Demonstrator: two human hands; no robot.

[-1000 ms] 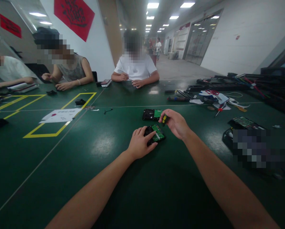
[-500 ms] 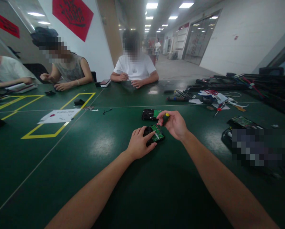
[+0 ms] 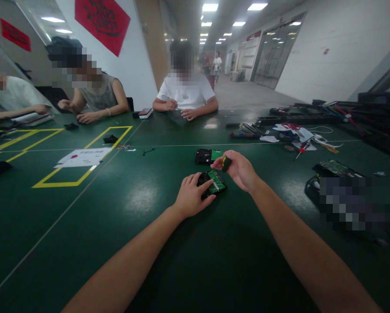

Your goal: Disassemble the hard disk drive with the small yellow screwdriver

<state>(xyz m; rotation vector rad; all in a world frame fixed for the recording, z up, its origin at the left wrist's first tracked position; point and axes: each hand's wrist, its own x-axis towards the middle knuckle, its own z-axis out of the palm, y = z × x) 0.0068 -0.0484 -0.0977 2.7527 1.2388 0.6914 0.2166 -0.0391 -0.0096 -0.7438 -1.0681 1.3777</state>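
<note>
A hard drive (image 3: pixel 218 181) with a green circuit board lies on the green table in front of me. My left hand (image 3: pixel 192 194) grips it from the left, the index finger reaching across the board and the thumb along the near edge. In my right hand (image 3: pixel 235 168) is a screwdriver (image 3: pixel 226 163) with a yellow and black handle, held over the drive's right side. The fingers are closed round the handle; the shaft and tip do not show clearly. Just beyond sits a second hard drive (image 3: pixel 204 156), partly behind the right hand.
Cables and tools (image 3: pixel 247 132) lie at the back right, near a red-handled screwdriver (image 3: pixel 301 150). Another circuit-board device (image 3: pixel 333 167) sits at the right. A white paper sheet (image 3: pixel 82 157) lies left within yellow tape. A person in a white shirt (image 3: pixel 185 93) works opposite; others sit left.
The screwdriver handle has tilted in my right hand, showing more of its side, and the right fingers have shifted slightly. My left hand stays on the hard drive.
</note>
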